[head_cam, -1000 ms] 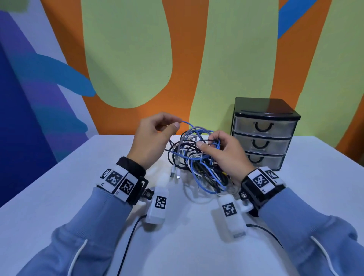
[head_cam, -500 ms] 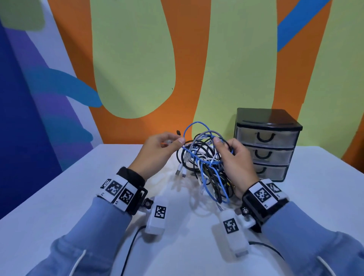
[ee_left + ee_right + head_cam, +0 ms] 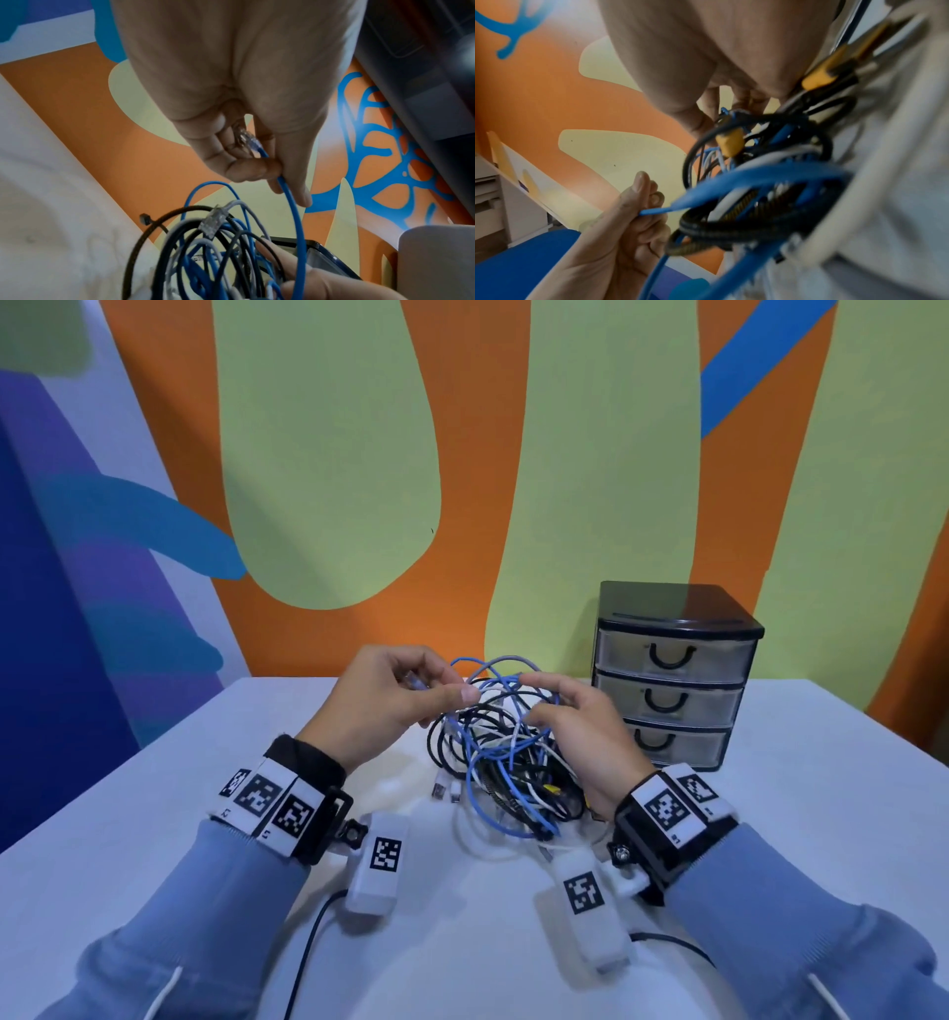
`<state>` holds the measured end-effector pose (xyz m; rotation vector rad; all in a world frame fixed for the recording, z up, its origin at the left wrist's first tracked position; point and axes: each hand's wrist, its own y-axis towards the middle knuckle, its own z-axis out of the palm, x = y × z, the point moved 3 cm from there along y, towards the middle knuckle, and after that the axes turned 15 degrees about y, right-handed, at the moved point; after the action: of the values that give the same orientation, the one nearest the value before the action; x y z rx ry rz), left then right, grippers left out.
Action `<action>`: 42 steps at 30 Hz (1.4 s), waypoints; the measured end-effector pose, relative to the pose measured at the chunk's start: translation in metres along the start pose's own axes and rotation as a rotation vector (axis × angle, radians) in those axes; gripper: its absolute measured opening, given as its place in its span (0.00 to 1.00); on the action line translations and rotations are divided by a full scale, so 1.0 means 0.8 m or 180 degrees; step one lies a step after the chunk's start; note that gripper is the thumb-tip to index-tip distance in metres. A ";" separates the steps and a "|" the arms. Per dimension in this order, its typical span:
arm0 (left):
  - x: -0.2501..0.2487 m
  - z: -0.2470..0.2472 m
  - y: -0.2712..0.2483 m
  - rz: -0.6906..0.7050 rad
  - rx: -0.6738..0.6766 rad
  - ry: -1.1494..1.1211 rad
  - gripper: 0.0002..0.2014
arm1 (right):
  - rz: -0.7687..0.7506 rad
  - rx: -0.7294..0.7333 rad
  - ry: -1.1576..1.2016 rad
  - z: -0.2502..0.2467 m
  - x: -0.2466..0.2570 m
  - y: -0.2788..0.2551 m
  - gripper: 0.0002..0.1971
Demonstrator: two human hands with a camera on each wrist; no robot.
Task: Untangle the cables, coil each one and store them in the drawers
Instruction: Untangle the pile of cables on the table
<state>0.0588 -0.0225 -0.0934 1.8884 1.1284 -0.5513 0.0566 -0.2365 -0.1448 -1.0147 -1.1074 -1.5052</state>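
Observation:
A tangle of blue, black, white and grey cables (image 3: 506, 757) hangs above the white table (image 3: 154, 788), its lower loops touching the top. My left hand (image 3: 390, 695) pinches the blue cable (image 3: 295, 213) just behind its clear plug (image 3: 248, 140), to the left of the tangle. My right hand (image 3: 570, 726) grips the top of the bundle (image 3: 757, 162) from the right, fingers curled round several strands. A black three-drawer unit (image 3: 672, 675) with clear drawers, all closed, stands just right of my right hand.
Two white tagged modules (image 3: 380, 860) (image 3: 590, 901) with black leads hang under my wrists near the table's front. The painted wall (image 3: 334, 480) rises right behind the table's far edge. Yellow-collared plugs (image 3: 818, 75) sit inside the tangle.
Both hands have lifted the tangle slightly and drawn closer together. My left hand has pulled the blue cable's plug end free to the left of the bundle.

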 end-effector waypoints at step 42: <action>-0.003 -0.001 0.003 0.0356 -0.0677 0.0673 0.03 | -0.0439 0.0942 -0.0105 0.020 0.008 -0.014 0.07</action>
<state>0.0594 -0.0234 -0.0900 1.8400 1.1581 -0.1641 0.0460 -0.2214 -0.1369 -0.7738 -1.4004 -1.3834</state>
